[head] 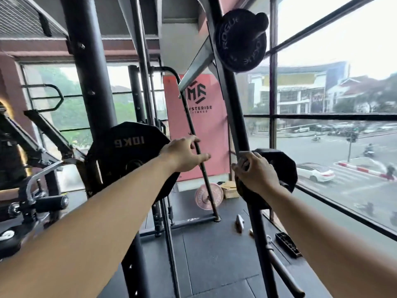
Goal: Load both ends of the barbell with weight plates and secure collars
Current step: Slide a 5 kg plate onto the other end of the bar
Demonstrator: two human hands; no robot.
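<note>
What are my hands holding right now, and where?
Right hand grips the small black weight plate by its upper rim; left hand holds nothing.

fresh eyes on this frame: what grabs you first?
Two bare arms reach in: the right hand grips a small black plate at the slanted upright, centre right; the left hand spreads open by the 10KG plate, centre left. A ROGUE plate hangs top centre, and a pink plate stands on the floor farther back.
</note>
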